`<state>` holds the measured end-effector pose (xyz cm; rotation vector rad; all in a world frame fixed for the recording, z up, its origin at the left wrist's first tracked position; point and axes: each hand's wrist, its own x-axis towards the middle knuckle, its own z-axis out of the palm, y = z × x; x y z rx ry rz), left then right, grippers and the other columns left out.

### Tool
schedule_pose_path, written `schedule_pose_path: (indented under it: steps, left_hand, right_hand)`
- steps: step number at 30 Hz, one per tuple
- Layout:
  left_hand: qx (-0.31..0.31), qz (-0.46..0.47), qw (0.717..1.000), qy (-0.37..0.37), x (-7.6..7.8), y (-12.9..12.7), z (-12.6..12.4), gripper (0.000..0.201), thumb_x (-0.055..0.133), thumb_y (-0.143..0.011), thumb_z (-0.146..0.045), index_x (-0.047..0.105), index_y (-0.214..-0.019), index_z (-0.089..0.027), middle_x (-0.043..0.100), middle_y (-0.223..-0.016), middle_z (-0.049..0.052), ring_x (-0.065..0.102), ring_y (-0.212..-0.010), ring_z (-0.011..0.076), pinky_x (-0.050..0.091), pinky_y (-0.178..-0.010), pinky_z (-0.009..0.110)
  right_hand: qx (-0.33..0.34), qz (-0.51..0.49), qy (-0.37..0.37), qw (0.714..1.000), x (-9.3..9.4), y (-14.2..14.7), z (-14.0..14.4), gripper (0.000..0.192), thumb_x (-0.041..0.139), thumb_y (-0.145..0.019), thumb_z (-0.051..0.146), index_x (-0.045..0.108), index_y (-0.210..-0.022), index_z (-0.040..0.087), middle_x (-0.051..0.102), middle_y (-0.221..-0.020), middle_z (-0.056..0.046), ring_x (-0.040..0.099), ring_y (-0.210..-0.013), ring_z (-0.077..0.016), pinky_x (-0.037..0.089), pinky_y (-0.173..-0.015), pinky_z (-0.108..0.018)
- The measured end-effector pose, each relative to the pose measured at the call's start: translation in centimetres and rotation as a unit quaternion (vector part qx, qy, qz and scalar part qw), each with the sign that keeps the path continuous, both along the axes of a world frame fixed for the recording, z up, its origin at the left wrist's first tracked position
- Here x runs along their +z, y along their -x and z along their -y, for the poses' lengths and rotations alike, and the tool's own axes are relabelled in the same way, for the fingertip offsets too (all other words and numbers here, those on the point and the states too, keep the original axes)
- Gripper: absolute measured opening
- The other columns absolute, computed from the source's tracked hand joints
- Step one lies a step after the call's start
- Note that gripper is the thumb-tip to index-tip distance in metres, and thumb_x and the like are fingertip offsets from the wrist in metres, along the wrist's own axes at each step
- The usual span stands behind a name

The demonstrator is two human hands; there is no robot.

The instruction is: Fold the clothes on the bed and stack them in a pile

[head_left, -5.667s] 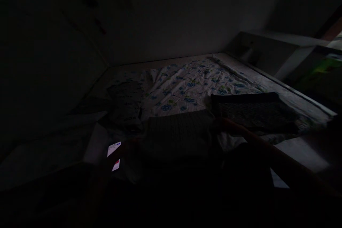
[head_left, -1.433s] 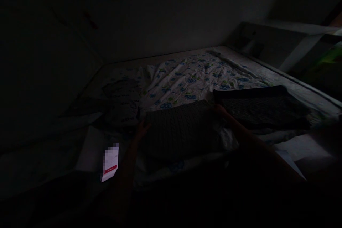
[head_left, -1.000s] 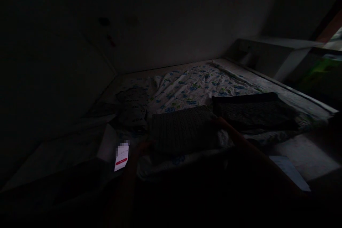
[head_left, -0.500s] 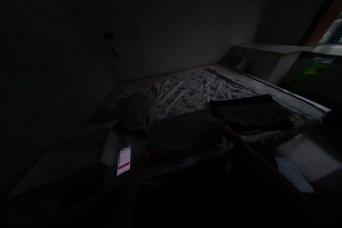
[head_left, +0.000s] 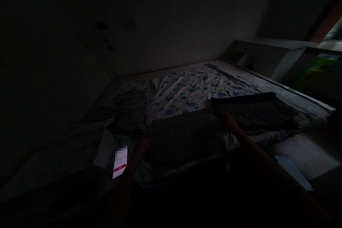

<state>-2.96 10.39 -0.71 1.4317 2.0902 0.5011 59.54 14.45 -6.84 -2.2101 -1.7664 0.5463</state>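
1. My left hand (head_left: pixel 141 145) sits at the near pillow's (head_left: pixel 187 137) 9 o'clock edge and my right hand (head_left: pixel 229 121) at its 3 o'clock corner, one on each end, as if to steady it.
2. The pillow lies on the floral sheet (head_left: pixel 192 89), a second pillow (head_left: pixel 256 112) touching it at 2 o'clock.
3. A lit phone (head_left: pixel 120 162) lies at the left hand's 8 o'clock.
4. It is too dark to see whether either hand's fingers grip or rest flat; I cannot tell.
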Motion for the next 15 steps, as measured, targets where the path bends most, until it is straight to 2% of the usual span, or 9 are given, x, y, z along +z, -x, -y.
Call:
schedule_pose_path:
  steps: [3, 6, 10, 12, 15]
  left_hand:
    - [0.040, 0.081, 0.996, 0.017, 0.5, -1.2, -3.5, 0.052, 0.095, -0.085, -0.052, 0.081, -0.124, -0.020, 0.092, -0.132, 0.019, 0.084, -0.139, 0.0441, 0.070, -0.114, 0.052]
    - [0.034, 0.130, 0.991, 0.002, 0.3, -2.0, -6.2, 0.064, 0.103, -0.075, -0.069, 0.083, -0.113, -0.021, 0.093, -0.123, 0.018, 0.081, -0.142, 0.0473, 0.067, -0.118, 0.057]
    - [0.019, 0.139, 0.990, 0.008, -0.9, -2.0, -8.3, 0.080, 0.104, -0.072, -0.078, 0.087, -0.123, -0.019, 0.093, -0.125, 0.017, 0.080, -0.142, 0.0483, 0.065, -0.120, 0.059]
    - [0.011, 0.131, 0.991, 0.012, -1.6, -1.8, -8.9, 0.083, 0.103, -0.073, -0.080, 0.087, -0.129, -0.020, 0.093, -0.127, 0.016, 0.080, -0.140, 0.0475, 0.064, -0.120, 0.059]
    - [0.005, 0.125, 0.992, 0.018, -2.7, -1.4, -9.6, 0.086, 0.101, -0.073, -0.081, 0.088, -0.132, -0.020, 0.092, -0.129, 0.015, 0.081, -0.138, 0.0455, 0.064, -0.120, 0.057]
  right_hand:
    - [0.044, -0.065, -0.016, 0.997, 0.1, 1.0, -2.6, 0.050, 0.073, -0.110, 0.027, 0.079, -0.159, 0.016, 0.083, -0.155, -0.020, 0.082, -0.144, -0.0357, 0.064, -0.120, -0.041]
    - [0.069, -0.112, -0.024, 0.991, -1.1, 2.0, -5.1, 0.052, 0.073, -0.110, 0.025, 0.078, -0.162, 0.019, 0.084, -0.157, -0.015, 0.082, -0.143, -0.0314, 0.064, -0.122, -0.039]
    - [0.035, -0.100, -0.006, 0.994, -3.1, 2.5, -8.8, 0.050, 0.080, -0.109, 0.030, 0.082, -0.158, 0.020, 0.087, -0.148, -0.017, 0.086, -0.135, -0.0345, 0.068, -0.116, -0.040]
    - [0.020, -0.085, 0.015, 0.996, -3.8, 2.5, -10.5, 0.043, 0.081, -0.111, 0.035, 0.086, -0.151, 0.019, 0.089, -0.141, -0.017, 0.088, -0.129, -0.0354, 0.069, -0.111, -0.039]
    - [0.024, -0.083, 0.059, 0.995, -4.6, 2.7, -12.5, 0.027, 0.078, -0.114, 0.038, 0.093, -0.126, 0.018, 0.092, -0.124, -0.015, 0.090, -0.119, -0.0330, 0.069, -0.101, -0.033]
